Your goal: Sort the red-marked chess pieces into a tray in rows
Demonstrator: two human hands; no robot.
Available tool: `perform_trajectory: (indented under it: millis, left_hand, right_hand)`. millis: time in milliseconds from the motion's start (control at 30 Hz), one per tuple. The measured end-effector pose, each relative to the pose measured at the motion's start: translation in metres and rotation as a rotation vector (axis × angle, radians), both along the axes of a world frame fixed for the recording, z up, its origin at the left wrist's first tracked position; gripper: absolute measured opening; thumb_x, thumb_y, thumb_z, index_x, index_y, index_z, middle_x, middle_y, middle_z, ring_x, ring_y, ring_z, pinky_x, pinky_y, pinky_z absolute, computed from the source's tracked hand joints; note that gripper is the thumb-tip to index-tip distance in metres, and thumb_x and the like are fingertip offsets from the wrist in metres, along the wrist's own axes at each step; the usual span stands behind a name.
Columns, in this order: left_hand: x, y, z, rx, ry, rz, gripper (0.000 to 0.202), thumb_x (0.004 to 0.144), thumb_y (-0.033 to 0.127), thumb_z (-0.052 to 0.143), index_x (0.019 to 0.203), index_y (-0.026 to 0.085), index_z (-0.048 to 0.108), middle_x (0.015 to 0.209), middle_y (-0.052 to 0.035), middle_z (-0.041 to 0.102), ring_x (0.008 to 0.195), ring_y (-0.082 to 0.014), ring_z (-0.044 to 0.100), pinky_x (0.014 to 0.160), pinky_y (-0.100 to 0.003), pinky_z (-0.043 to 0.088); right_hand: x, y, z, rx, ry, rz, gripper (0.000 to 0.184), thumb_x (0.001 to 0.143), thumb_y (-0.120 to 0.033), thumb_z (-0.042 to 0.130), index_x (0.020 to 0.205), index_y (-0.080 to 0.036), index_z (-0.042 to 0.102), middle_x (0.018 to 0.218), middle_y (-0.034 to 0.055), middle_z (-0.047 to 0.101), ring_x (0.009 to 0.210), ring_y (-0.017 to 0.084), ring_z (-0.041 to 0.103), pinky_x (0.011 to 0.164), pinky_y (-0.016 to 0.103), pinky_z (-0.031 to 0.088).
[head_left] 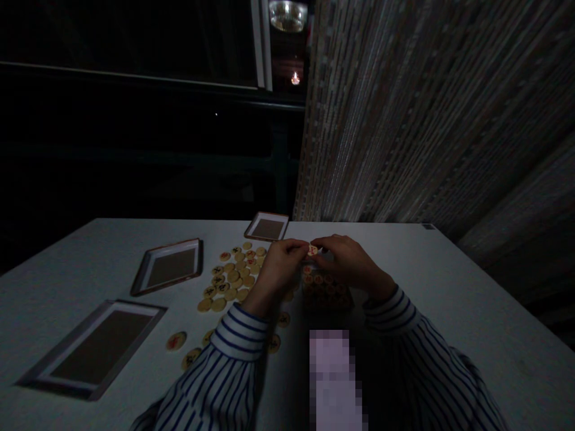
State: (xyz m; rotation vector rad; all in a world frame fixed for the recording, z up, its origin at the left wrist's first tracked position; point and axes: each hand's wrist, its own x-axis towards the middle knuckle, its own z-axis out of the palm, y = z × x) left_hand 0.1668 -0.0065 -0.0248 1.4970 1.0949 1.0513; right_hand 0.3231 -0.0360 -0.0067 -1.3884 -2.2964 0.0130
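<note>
My left hand [279, 263] and my right hand [349, 260] meet above the white table [471, 311], both pinching one round wooden game disc [313, 250] with a red mark. Directly under my hands lies a small box [327, 292] packed with rows of discs. Loose discs [233, 276], tan with black or red characters, are scattered to the left of my left hand. A few more discs [176, 341] lie near my left sleeve. Both arms wear blue-striped white sleeves.
Three shallow framed trays lie on the table: one near the front left [96, 347], one in the middle left [168, 266], one small at the back [267, 227]. A woven curtain [426, 108] hangs behind right. The room is dark beyond the table.
</note>
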Motion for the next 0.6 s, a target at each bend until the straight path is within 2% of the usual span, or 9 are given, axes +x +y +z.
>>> perform_trajectory:
  millis: [267, 433, 600]
  left_hand:
    - [0.001, -0.001, -0.001, -0.008, -0.004, -0.023, 0.017, 0.070, 0.022, 0.058, 0.078, 0.010, 0.068, 0.064, -0.0031, 0.066, 0.062, -0.0127, 0.059, 0.060, -0.023, 0.047]
    - [-0.001, 0.004, -0.008, 0.044, 0.080, -0.032, 0.019, 0.072, 0.023, 0.056, 0.080, 0.011, 0.069, 0.076, -0.0060, 0.069, 0.071, -0.0150, 0.062, 0.066, -0.025, 0.048]
    - [-0.005, 0.012, -0.019, 0.142, 0.251, 0.025, 0.024, 0.074, 0.023, 0.053, 0.090, 0.014, 0.068, 0.086, -0.0074, 0.070, 0.079, -0.0176, 0.063, 0.073, -0.028, 0.048]
  right_hand:
    - [0.001, 0.000, -0.002, -0.019, -0.026, -0.012, 0.029, 0.084, -0.034, 0.050, 0.106, -0.017, 0.061, 0.095, 0.0055, 0.067, 0.086, 0.017, 0.058, 0.078, 0.029, 0.038]
    - [0.001, 0.001, -0.002, -0.064, -0.069, -0.023, 0.030, 0.084, -0.033, 0.048, 0.106, -0.018, 0.061, 0.095, 0.0061, 0.067, 0.087, 0.018, 0.058, 0.079, 0.029, 0.039]
    - [0.004, 0.003, -0.003, -0.112, -0.112, -0.063, 0.031, 0.084, -0.032, 0.048, 0.108, -0.018, 0.060, 0.098, 0.0069, 0.066, 0.090, 0.018, 0.059, 0.079, 0.027, 0.039]
